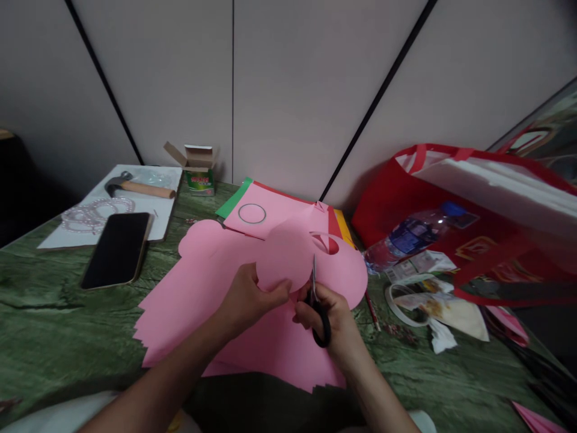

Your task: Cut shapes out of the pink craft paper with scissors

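In my left hand point(259, 297) is a rounded piece of pink paper point(285, 258), pinched between thumb and fingers at its lower edge. My right hand point(327, 313) grips black-handled scissors point(321, 319), whose blades point up along the right edge of that piece. Whether the blades touch the paper I cannot tell. Below both hands lie large pink sheets point(193, 307) with jagged lower edges. Another rounded pink piece point(345, 273) lies to the right, just beyond my right hand. Farther back, a pink sheet bears a drawn circle point(252, 213).
At left are a phone point(118, 249), a hammer point(144, 189) and beads point(97, 213) on a white board. A small open box point(199, 177) stands by the wall. To the right are a bottle point(406, 237), a red bag point(378, 195), a tape roll point(396, 310) and a pencil point(372, 310).
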The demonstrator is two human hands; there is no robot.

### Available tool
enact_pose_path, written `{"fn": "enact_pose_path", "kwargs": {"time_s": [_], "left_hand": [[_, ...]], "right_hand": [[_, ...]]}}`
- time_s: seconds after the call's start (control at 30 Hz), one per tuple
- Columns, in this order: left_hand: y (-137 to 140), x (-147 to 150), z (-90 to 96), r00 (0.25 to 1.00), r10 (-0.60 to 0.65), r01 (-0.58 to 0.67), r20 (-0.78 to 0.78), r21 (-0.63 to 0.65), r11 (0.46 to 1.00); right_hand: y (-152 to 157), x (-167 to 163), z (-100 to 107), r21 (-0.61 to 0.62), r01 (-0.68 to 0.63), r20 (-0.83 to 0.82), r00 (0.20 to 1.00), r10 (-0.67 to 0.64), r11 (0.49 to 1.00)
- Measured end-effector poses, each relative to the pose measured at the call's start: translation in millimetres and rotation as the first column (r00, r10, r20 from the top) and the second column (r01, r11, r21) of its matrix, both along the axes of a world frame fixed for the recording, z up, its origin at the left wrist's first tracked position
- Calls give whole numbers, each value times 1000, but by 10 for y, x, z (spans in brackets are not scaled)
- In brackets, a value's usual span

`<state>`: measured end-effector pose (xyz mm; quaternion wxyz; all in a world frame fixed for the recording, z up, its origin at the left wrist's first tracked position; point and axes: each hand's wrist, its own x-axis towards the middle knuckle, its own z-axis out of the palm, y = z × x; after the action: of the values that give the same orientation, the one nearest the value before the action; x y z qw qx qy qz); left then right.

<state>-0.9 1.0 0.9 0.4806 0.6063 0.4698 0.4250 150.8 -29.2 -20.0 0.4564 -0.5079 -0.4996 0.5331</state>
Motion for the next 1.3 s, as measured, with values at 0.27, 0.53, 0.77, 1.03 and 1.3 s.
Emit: {"fn": "enact_pose_path", "kwargs": {"time_s": [0.27, 0.53, 0.77, 1.03, 1.3], "left_hand": [[11, -1, -22, 1000, 5, -5, 17, 23, 1000], [5, -2, -4, 1000, -2, 1, 28, 26, 1000], [-4, -4, 24, 999, 25, -24, 42, -20, 1000], [12, -7, 22, 999, -4, 6, 50, -33, 999], [19, -8, 14, 999, 8, -5, 40, -61, 998]], "right_hand": [[11, -13, 0, 11, 22, 5, 1000, -22, 1000], [10, 0, -16, 4, 20, 7, 1000, -20, 1000], [-1, -6, -2, 3, 16, 17, 1000, -16, 1000], [3, -6, 7, -15, 25, 24, 999, -24, 1000], [-1, -4, -8, -12, 22, 1, 1000, -22, 1000]]}}
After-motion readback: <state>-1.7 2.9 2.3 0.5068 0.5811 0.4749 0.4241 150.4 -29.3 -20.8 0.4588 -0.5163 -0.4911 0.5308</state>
